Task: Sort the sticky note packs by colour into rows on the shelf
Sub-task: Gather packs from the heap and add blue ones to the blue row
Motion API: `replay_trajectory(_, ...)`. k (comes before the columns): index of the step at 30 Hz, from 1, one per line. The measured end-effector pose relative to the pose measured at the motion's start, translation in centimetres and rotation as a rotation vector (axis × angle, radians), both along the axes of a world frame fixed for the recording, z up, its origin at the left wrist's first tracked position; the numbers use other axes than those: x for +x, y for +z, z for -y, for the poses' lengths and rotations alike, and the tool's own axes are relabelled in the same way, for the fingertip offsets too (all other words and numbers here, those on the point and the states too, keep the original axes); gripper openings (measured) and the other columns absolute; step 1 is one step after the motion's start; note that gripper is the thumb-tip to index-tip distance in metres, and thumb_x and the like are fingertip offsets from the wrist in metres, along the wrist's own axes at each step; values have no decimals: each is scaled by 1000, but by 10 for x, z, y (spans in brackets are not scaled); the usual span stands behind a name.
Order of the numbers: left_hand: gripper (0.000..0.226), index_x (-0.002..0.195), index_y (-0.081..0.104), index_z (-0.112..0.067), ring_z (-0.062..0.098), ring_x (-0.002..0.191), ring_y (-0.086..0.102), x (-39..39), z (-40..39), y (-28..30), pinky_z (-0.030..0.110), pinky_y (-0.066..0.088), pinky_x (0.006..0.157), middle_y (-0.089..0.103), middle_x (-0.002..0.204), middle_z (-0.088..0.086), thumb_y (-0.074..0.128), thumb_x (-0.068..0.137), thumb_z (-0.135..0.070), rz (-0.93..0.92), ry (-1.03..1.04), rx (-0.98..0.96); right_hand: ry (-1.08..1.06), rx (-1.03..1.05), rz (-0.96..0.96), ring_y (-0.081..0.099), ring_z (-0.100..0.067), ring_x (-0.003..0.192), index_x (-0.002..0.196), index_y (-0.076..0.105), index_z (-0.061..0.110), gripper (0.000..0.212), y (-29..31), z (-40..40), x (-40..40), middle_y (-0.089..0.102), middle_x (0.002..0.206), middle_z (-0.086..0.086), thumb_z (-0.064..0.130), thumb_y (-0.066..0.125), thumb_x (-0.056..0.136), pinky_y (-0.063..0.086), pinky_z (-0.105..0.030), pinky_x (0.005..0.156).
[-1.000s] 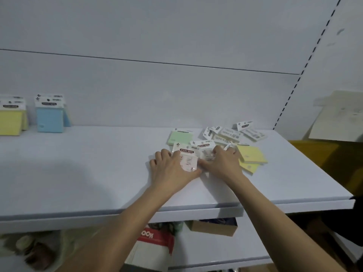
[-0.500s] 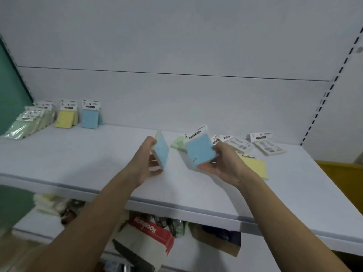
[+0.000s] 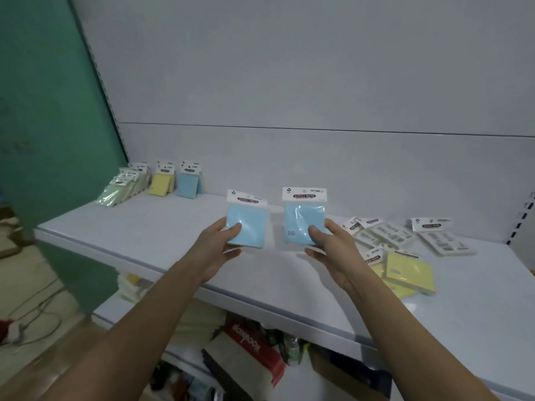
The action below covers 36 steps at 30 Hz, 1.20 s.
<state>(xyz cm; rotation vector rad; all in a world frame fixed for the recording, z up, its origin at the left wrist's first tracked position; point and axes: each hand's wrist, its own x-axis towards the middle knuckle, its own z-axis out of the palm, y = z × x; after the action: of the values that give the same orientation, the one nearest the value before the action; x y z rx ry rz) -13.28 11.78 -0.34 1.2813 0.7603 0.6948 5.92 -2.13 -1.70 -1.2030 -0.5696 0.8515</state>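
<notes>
Fingers of the left hand (image 3: 215, 250) are curling round the lower edge of one blue sticky note pack (image 3: 246, 224), the thumb lying on its front face and the other fingers passing behind it; fingers of the right hand (image 3: 330, 250) are gripping a second blue sticky note pack (image 3: 303, 218) in the same way. Both packs are being held upright above the white shelf (image 3: 162, 227), side by side and apart, white header cards uppermost. Beyond the left fingertips, against the back panel, a blue row (image 3: 188, 183), a yellow row (image 3: 162, 182) and a pale green row (image 3: 124, 186) are standing next to one another. Just beside the right wrist, yellow packs (image 3: 405, 270) are lying flat on the shelf. Farther to the right of the right fingers, several packs are lying face down (image 3: 390, 235), barcode labels showing.
</notes>
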Motion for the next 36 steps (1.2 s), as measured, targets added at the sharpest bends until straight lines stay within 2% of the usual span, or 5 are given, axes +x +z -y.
replay_trajectory(8,39,123,59,-8,29,102,66,-100,-53,9,39,58,80,66,116,16,67,85,-3,47,251,7,63,-20,73,72,-24,91,114,55,12,30,10,-56,-61,71,104,-11,-3,59,89,60,-34,72)
replay_trajectory(12,43,121,61,-13,24,96,65,-164,-79,1,32,55,72,68,110,11,73,80,-6,-17,355,22,132,-25,67,69,-28,97,111,59,12,21,8,-94,-118,69,106,-10,3,56,92,60,-39,76)
replay_trajectory(19,40,123,61,-8,18,78,66,-268,-129,5,24,51,63,69,98,8,67,84,-1,-82,313,34,132,2,233,72,-20,85,103,65,14,17,22,-158,-227,74,94,-6,5,59,91,59,-34,75)
replay_trajectory(24,40,123,59,-2,26,83,68,-316,-168,13,34,59,71,69,106,15,64,84,5,-77,285,49,101,-2,209,73,-25,84,111,64,6,23,25,-193,-269,73,95,-14,0,62,88,58,-31,68)
replay_trajectory(36,38,112,62,-10,22,88,68,-268,-281,24,34,55,85,72,96,5,74,78,1,-78,188,148,-139,-37,258,72,-21,80,104,69,10,23,29,-261,-221,74,93,-8,0,67,84,58,-32,73)
